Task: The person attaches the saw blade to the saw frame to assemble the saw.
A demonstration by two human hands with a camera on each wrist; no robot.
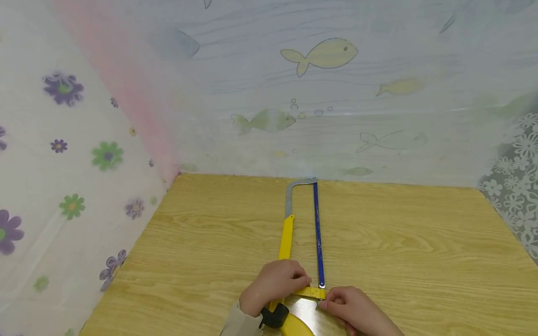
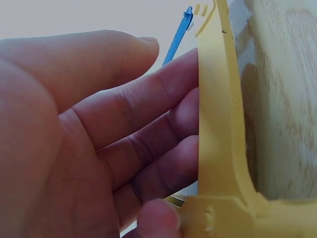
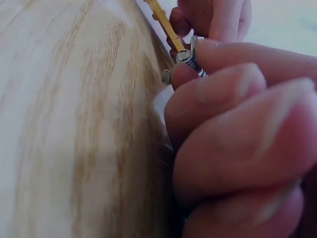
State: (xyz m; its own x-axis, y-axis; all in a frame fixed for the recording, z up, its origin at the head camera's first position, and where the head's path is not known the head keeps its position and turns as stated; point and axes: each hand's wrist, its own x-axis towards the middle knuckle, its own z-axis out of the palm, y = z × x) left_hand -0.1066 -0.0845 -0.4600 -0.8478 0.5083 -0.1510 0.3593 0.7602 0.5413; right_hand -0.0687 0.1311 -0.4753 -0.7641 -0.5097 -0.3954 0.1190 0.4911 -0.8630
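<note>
A hacksaw [image 1: 286, 238] lies on the table, its grey bow at the far end and its yellow frame and handle toward me. The blue blade [image 1: 319, 233] runs along its right side. My left hand [image 1: 277, 282] grips the yellow frame near the handle; in the left wrist view the fingertips meet the yellow bar [image 2: 215, 124] and the thumb stands off it. At the blade's near end, my right hand [image 1: 355, 305] pinches a metal wing nut [image 3: 184, 56] on a threaded screw, with its other fingers curled. Part of the nut is hidden behind the fingers.
The wood-grain table [image 1: 399, 242] extends around the saw. A fish-print curtain [image 1: 252, 84] hangs at the back edge, with a flower-print sheet [image 1: 84, 186] on the left. A black strap [image 1: 275, 316] circles the left wrist, overlapping the handle in the head view.
</note>
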